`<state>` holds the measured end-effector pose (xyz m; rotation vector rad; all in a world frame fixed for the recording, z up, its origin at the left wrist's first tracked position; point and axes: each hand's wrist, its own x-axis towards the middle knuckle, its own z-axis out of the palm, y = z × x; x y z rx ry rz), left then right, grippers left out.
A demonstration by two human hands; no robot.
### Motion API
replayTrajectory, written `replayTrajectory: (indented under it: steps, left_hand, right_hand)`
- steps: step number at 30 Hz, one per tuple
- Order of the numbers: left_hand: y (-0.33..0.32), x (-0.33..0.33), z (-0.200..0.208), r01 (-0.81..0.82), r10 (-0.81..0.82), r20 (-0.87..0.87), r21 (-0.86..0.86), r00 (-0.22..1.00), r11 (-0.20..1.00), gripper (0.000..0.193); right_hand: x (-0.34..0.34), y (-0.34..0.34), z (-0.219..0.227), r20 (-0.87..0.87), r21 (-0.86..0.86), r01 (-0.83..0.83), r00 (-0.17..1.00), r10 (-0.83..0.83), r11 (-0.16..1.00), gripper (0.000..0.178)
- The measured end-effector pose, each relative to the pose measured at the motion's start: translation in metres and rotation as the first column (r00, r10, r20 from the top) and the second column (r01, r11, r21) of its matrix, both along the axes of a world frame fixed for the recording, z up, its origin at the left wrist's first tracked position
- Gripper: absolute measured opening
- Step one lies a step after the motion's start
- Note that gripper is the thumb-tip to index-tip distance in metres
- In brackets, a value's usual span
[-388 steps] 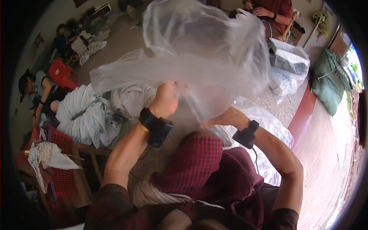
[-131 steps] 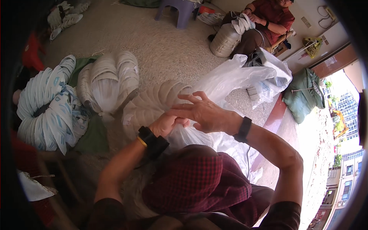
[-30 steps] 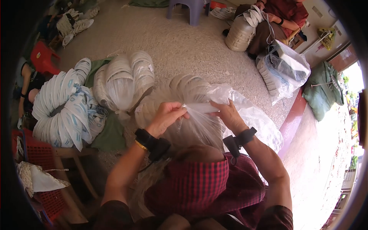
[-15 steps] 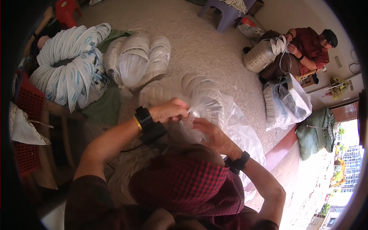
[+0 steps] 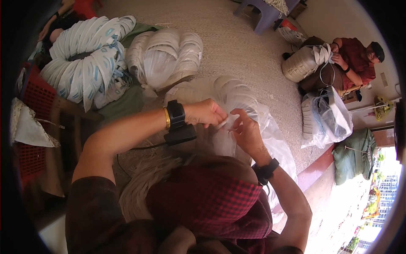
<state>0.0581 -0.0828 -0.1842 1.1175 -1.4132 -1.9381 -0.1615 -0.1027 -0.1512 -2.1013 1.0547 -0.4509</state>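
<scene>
A clear plastic bag (image 5: 234,95) over off-white ring-shaped coils sits in front of me, its mouth gathered into a twisted neck. My left hand (image 5: 207,113) pinches that whitish neck between thumb and fingers. Just right of it, my right hand (image 5: 250,134) is raised with bent fingers apart, the index finger arched beside the neck. Nothing shows clearly between its fingertips. Loose clear plastic (image 5: 270,131) spreads out behind my right hand. A bundle of pale strands (image 5: 146,182) lies near my lap, below my left forearm.
Wrapped coils (image 5: 167,55) and blue-and-white coils (image 5: 84,59) stand at the far left. A red crate (image 5: 38,95) is left. At the right a seated co-worker (image 5: 351,59) handles a wrapped bundle (image 5: 298,65), near a plastic-bagged bundle (image 5: 325,116) and a green sack (image 5: 354,154). A purple stool (image 5: 264,17) stands far off.
My right hand has let go of the gathered plastic and lifted to the right, fingers spreading. My left hand keeps its pinch and has turned slightly. The whole view has shifted a little.
</scene>
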Motion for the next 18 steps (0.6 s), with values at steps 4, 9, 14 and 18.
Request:
replayTrajectory:
  steps: [4, 9, 14, 18]
  left_hand:
    - [0.004, -0.007, -0.007, -0.089, 0.090, -0.009, 0.041, 0.996, 0.995, 0.027]
    - [0.008, -0.011, 0.008, -0.167, 0.208, 0.186, -0.214, 0.960, 0.963, 0.013]
    - [-0.002, -0.001, 0.022, -0.236, 0.292, 0.169, -0.289, 0.941, 0.928, 0.012]
    - [0.001, -0.001, 0.001, -0.353, 0.378, 0.193, -0.152, 0.905, 0.923, 0.022]
  right_hand:
    - [0.001, -0.020, 0.003, -0.252, -0.173, -0.285, 0.938, 0.237, 0.943, 0.055]
    - [0.014, -0.022, -0.008, -0.078, -0.250, -0.362, 0.932, 0.354, 0.898, 0.044]
    - [0.014, -0.016, -0.019, -0.058, -0.200, -0.207, 0.978, 0.200, 0.958, 0.022]
    - [0.008, -0.012, -0.029, -0.078, -0.219, -0.198, 0.980, 0.185, 0.955, 0.017]
